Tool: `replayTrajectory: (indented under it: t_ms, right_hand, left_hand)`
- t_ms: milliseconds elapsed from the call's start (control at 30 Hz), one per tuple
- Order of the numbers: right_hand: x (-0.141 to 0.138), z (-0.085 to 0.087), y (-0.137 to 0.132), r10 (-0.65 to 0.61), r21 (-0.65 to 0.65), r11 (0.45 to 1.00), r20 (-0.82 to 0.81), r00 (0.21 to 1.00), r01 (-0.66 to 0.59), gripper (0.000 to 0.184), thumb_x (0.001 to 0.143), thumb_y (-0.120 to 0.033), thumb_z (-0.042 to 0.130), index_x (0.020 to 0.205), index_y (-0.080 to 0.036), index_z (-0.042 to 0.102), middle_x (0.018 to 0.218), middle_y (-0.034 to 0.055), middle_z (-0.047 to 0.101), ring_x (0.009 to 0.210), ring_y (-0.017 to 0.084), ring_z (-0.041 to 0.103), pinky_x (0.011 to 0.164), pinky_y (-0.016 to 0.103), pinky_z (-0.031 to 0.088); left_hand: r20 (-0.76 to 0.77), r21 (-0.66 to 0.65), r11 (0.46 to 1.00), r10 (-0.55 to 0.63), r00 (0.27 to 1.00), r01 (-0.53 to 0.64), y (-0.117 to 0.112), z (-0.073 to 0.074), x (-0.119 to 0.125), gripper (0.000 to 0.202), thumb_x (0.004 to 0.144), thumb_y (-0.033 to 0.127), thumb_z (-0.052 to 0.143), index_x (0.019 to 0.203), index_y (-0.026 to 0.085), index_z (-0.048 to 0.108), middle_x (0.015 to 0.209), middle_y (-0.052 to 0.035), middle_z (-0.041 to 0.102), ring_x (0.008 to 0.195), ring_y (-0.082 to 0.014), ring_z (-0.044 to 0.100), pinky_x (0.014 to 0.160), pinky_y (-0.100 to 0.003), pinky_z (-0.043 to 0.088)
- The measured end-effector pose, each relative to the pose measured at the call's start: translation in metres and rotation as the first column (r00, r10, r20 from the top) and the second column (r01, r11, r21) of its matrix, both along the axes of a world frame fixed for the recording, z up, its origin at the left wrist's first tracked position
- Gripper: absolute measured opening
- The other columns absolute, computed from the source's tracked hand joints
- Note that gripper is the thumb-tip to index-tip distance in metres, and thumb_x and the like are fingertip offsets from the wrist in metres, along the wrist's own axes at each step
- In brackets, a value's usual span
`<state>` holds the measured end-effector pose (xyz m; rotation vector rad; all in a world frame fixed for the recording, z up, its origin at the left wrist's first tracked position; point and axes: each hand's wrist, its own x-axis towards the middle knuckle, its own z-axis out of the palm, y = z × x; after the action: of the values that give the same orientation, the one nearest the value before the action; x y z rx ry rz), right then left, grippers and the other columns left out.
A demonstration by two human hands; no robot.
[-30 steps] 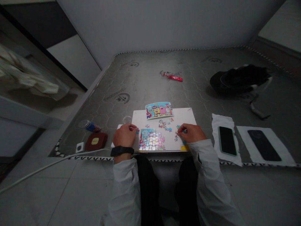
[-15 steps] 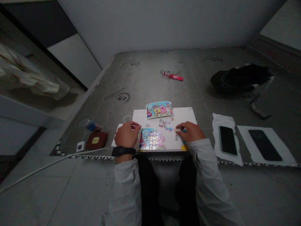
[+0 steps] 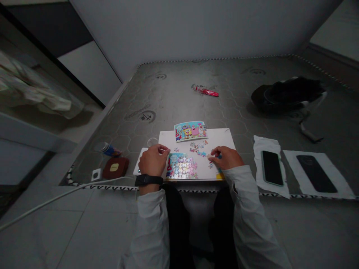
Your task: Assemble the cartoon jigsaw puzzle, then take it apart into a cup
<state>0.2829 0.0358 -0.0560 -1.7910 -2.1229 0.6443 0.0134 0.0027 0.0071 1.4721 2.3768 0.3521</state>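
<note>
A partly assembled jigsaw puzzle (image 3: 182, 166) lies on a white board (image 3: 204, 172). My left hand (image 3: 153, 160), with a dark band on its wrist, rests at the puzzle's upper left corner. Its fingers are curled together, and whatever they may hold is hidden. On the board's right side, my right hand (image 3: 226, 157) pinches a small puzzle piece (image 3: 209, 157) between thumb and fingertips. Loose puzzle pieces (image 3: 194, 146) are scattered between the hands. Behind them lies a cartoon picture card (image 3: 190, 131).
At right, a phone (image 3: 271, 167) and a dark phone-shaped slab (image 3: 315, 172) lie on white sheets. A black bag-like item (image 3: 288, 95) sits farther back. A red packet (image 3: 206, 90) lies beyond the board. At left are a brown case (image 3: 115, 167), a jar (image 3: 108, 149) and a white cable (image 3: 64, 194).
My right hand has shifted very slightly left with its fingertips still pinched. My left hand stays at the puzzle's corner, and the view has moved a little.
</note>
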Motion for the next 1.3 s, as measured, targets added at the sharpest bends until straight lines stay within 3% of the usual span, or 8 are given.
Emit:
replayTrajectory:
  t_ms: [200,300,433,567,733,900,1067,1300]
  right_hand:
    - [-0.003,0.003,0.000,-0.002,0.025,1.000,-0.089,0.996,0.004,0.010,0.076,-0.027,0.080,0.079,-0.022,0.071,0.077,-0.0010,0.073,0.073,0.017,0.065,0.068,0.029,0.041]
    - [-0.005,0.010,0.000,0.098,0.203,0.977,-0.132,0.986,-0.070,0.010,0.076,-0.026,0.081,0.074,-0.023,0.072,0.073,-0.0017,0.072,0.067,0.015,0.062,0.067,0.029,0.038]
    - [-0.012,0.020,-0.005,0.292,0.523,0.832,-0.134,0.947,-0.182,0.010,0.083,-0.028,0.077,0.076,-0.023,0.073,0.077,-0.0012,0.074,0.072,0.016,0.063,0.071,0.031,0.036]
    - [-0.021,0.028,-0.011,0.435,0.650,0.712,-0.108,0.894,-0.268,0.015,0.094,-0.028,0.065,0.083,-0.022,0.072,0.082,-0.0006,0.075,0.078,0.015,0.066,0.073,0.031,0.036]
    - [-0.026,0.033,-0.014,0.461,0.723,0.643,-0.103,0.881,-0.252,0.014,0.095,-0.027,0.066,0.083,-0.021,0.071,0.083,0.0001,0.075,0.077,0.015,0.066,0.072,0.032,0.037]
    - [-0.028,0.032,-0.015,0.458,0.675,0.689,-0.125,0.880,-0.262,0.016,0.095,-0.034,0.065,0.087,-0.021,0.072,0.086,0.0015,0.076,0.083,0.017,0.068,0.074,0.032,0.039]
    - [-0.031,0.025,-0.012,0.371,0.571,0.789,-0.145,0.917,-0.228,0.035,0.087,-0.045,0.072,0.113,-0.022,0.072,0.104,0.0059,0.076,0.088,0.020,0.067,0.079,0.033,0.040]
    - [-0.038,0.023,-0.011,0.199,0.221,0.964,-0.219,0.955,-0.150,0.007,0.083,-0.032,0.079,0.085,-0.025,0.079,0.079,-0.0017,0.075,0.067,0.014,0.060,0.069,0.029,0.038]
  left_hand:
    - [0.032,0.040,0.999,-0.031,0.999,0.030,0.000,0.000,-0.001,0.019,0.087,0.040,0.064,0.094,0.026,0.075,0.098,-0.0026,0.077,0.095,-0.0258,0.069,0.081,-0.035,0.048]
    - [0.153,0.086,0.987,-0.146,0.977,0.134,0.001,0.000,0.004,0.020,0.088,0.040,0.065,0.093,0.024,0.076,0.096,-0.0034,0.077,0.093,-0.0234,0.069,0.083,-0.034,0.048]
    - [0.413,0.159,0.929,-0.371,0.832,0.335,0.002,0.002,0.019,0.027,0.089,0.044,0.063,0.092,0.021,0.078,0.094,-0.0038,0.078,0.087,-0.0198,0.069,0.081,-0.030,0.049]
    - [0.559,0.212,0.875,-0.474,0.680,0.436,0.002,0.003,0.031,0.030,0.088,0.046,0.064,0.092,0.021,0.079,0.091,-0.0024,0.079,0.084,-0.0182,0.069,0.078,-0.028,0.049]
    - [0.584,0.238,0.868,-0.486,0.651,0.435,0.001,0.006,0.033,0.028,0.085,0.044,0.069,0.091,0.020,0.080,0.088,-0.0029,0.078,0.078,-0.0162,0.068,0.072,-0.026,0.048]
    - [0.621,0.196,0.890,-0.438,0.650,0.412,0.001,0.008,0.030,0.031,0.086,0.046,0.067,0.095,0.019,0.078,0.088,-0.0026,0.078,0.071,-0.0146,0.066,0.068,-0.026,0.048]
    - [0.508,0.175,0.899,-0.431,0.746,0.401,0.004,-0.004,0.029,0.027,0.086,0.042,0.067,0.090,0.018,0.078,0.088,-0.0036,0.078,0.077,-0.0173,0.068,0.073,-0.028,0.049]
    - [0.455,0.200,0.865,-0.497,0.739,0.459,0.005,-0.010,0.035,0.021,0.090,0.034,0.064,0.093,0.019,0.078,0.096,-0.0048,0.078,0.087,-0.0184,0.069,0.079,-0.029,0.049]
